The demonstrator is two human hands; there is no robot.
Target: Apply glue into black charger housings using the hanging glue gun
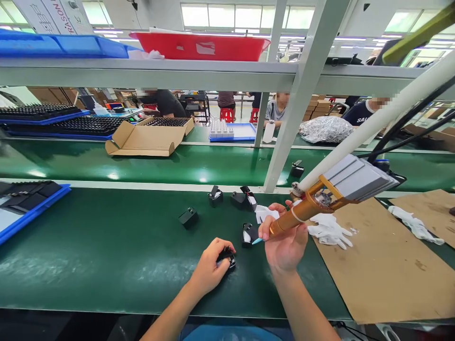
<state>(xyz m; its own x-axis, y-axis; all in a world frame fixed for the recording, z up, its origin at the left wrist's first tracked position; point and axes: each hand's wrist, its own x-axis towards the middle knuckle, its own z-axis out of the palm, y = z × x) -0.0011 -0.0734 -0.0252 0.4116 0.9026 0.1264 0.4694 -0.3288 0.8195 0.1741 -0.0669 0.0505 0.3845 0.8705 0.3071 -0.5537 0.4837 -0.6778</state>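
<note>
My left hand (212,265) is closed around a small black plastic case (230,261) resting on the green work surface (124,246); much of the case is hidden by my fingers. In my right hand (287,244) is a gold-coloured glue dispensing gun (295,214), held at a slant with its pale blue nozzle (257,241) pointing down to the left. Just beside the nozzle tip stands an opened black case (249,235) with something white inside. Further back lie another black case (188,218) and a case with its lid raised (215,196).
A white pole (373,123) and dark cables run up from the gun. White gloves (330,230) lie on brown cardboard (391,265) at right. A blue tray (53,199) is at left. An upright metal post (284,128) stands behind. Several people sit across the line.
</note>
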